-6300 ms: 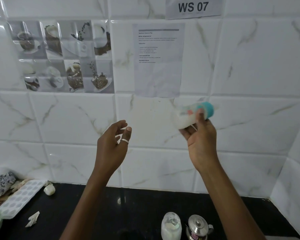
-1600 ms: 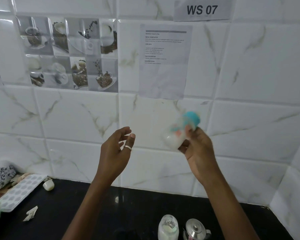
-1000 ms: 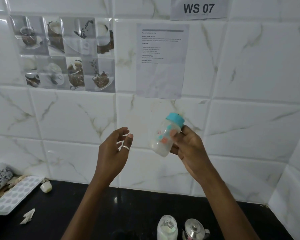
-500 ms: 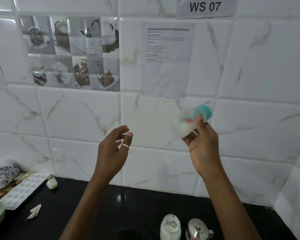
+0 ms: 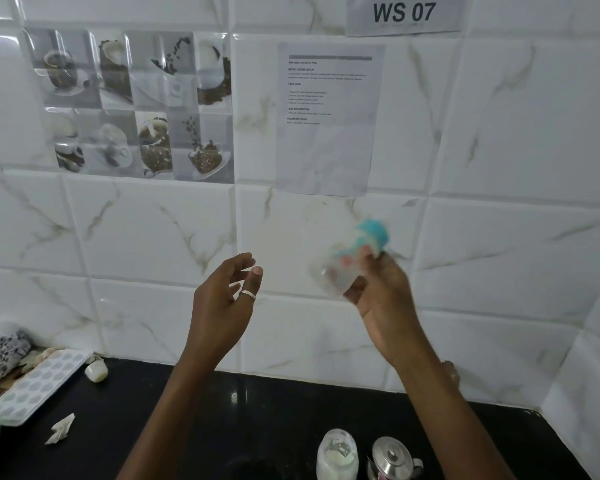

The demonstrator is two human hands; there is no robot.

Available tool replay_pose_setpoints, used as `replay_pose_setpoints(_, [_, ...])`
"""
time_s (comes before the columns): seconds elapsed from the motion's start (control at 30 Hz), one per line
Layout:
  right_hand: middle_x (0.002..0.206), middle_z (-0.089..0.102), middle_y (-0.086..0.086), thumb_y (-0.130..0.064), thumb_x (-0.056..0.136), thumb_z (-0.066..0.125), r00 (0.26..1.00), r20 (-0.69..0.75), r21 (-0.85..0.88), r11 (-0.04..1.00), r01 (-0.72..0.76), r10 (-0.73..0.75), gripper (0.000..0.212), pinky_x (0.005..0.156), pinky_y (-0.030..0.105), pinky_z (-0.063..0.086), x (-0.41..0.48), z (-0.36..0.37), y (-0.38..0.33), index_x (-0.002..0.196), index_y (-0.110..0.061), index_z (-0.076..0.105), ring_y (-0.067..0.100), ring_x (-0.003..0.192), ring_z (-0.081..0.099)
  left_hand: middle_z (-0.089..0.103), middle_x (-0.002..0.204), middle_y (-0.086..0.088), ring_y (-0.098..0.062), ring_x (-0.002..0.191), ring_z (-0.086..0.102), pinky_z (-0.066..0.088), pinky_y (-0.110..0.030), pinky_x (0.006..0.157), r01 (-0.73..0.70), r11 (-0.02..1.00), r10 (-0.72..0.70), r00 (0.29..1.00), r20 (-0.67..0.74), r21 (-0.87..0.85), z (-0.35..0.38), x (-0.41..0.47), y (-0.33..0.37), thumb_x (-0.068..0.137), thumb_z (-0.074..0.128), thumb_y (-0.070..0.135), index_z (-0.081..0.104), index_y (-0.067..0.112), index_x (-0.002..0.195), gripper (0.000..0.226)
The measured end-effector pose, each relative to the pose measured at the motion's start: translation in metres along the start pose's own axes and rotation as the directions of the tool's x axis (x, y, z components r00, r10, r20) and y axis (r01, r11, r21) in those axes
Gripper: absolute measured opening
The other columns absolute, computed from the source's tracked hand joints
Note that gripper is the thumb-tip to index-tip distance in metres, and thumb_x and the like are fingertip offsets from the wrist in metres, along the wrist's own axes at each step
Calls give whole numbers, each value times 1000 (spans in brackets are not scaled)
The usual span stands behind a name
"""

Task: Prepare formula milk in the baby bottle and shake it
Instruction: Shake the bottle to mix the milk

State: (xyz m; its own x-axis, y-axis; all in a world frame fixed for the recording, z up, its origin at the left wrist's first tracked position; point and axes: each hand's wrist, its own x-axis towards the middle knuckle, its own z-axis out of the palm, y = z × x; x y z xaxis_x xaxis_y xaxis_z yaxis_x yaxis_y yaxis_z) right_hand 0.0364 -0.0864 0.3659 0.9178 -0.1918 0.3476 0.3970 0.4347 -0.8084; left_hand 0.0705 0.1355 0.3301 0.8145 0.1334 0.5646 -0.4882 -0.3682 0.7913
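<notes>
The right hand [image 5: 385,299] is holding the baby bottle [image 5: 340,268] up in front of the glossy, marble-veined tiled wall [image 5: 516,133], well above the black counter [image 5: 257,410]. Its fingers and thumb are curling round the bottle's lower body. The bottle is tilting, with its long axis running from lower left to upper right. Its rounded teal cap [image 5: 373,230] is pointing up and to the right. It is showing up blurred, so I am only just making out a clear plastic body with coloured prints and a cloudy white inside. The left hand [image 5: 222,306] is hovering beside it, apart and holding nothing, fingers loosely bent and spread, wearing a silver ring [image 5: 247,294]. Down on the counter, a rounded jar [image 5: 337,455] of white powder is standing just beside a shiny steel pot [image 5: 392,457] with a knobbed lid. Far left, a white tray [image 5: 39,382] of round hollows is lying flat.
</notes>
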Motion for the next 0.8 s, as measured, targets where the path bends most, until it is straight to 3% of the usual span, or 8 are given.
replay_pose_setpoints(0.07, [122, 74, 9, -38, 86, 68, 995, 96, -126, 992, -28, 40, 52, 86, 38, 61, -4, -2, 7, 129, -12, 58, 26, 112, 72, 64, 112, 26, 23, 102, 55, 42, 4, 74, -7, 1000, 7, 1000, 8, 9, 1, 0, 0, 97, 57, 47, 61, 33, 129, 35])
replay_pose_setpoints(0.13, [122, 74, 10, -34, 91, 65, 998, 62, 7, 1000, 23, -24, 47, 85, 37, 61, -1, -7, 5, 131, -10, 57, 27, 113, 72, 65, 114, 25, 22, 103, 55, 42, 3, 75, 2, 1000, -2, 1000, 12, 3, 1, -1, -1, 97, 57, 47, 61, 34, 128, 34])
replay_pose_setpoints(0.23, [126, 73, 9, -34, 98, 59, 989, -105, 188, 975, 119, -101, 44, 91, 40, 60, 7, -8, 0, 135, -10, 55, 27, 120, 68, 65, 114, 24, 21, 103, 55, 42, 3, 76, 8, 1000, -8, 1000, -3, 4, -2, -1, -4, 98, 58, 45, 62, 33, 128, 33])
replay_pose_setpoints(0.33, [125, 73, 9, -37, 87, 68, 999, 9, -61, 997, 44, -43, 52, 92, 42, 59, -1, -5, 10, 132, -13, 55, 28, 115, 70, 64, 113, 26, 23, 101, 54, 40, 5, 75, 11, 1000, -11, 1000, -2, 4, -1, 0, -4, 97, 58, 45, 62, 32, 128, 34])
replay_pose_setpoints(0.43, [127, 71, 0, -44, 79, 72, 990, 136, -313, 950, -3, 48, 58, 88, 35, 61, -12, -4, 23, 131, -23, 56, 18, 114, 71, 62, 115, 27, 24, 98, 54, 40, 5, 73, 1, 1000, -2, 1000, 23, 16, 4, 0, -2, 96, 56, 49, 61, 33, 129, 37])
replay_pose_setpoints(0.5, [128, 69, -3, -45, 78, 71, 990, 133, -366, 930, 2, 50, 58, 86, 31, 61, -15, -2, 28, 131, -27, 55, 12, 113, 71, 63, 117, 24, 23, 98, 55, 41, 4, 72, 2, 1000, -3, 999, 39, 20, 7, -2, -3, 95, 55, 50, 60, 33, 131, 40])
replay_pose_setpoints(0.63, [132, 66, -4, -45, 80, 69, 991, 127, -454, 891, 14, 49, 58, 97, 37, 58, -16, 0, 33, 133, -30, 52, 14, 115, 69, 62, 117, 23, 23, 99, 55, 41, 4, 73, 4, 1000, -4, 999, 42, 13, 7, -4, -3, 91, 51, 56, 59, 33, 131, 47])
replay_pose_setpoints(0.8, [132, 62, -13, -51, 80, 66, 990, 138, -557, 827, 72, 7, 54, 88, 18, 57, -18, 0, 40, 129, -39, 48, 7, 114, 66, 60, 116, 29, 26, 102, 53, 42, 4, 74, -14, 1000, 16, 993, 118, -12, 16, -13, -5, 89, 51, 58, 58, 34, 130, 48])
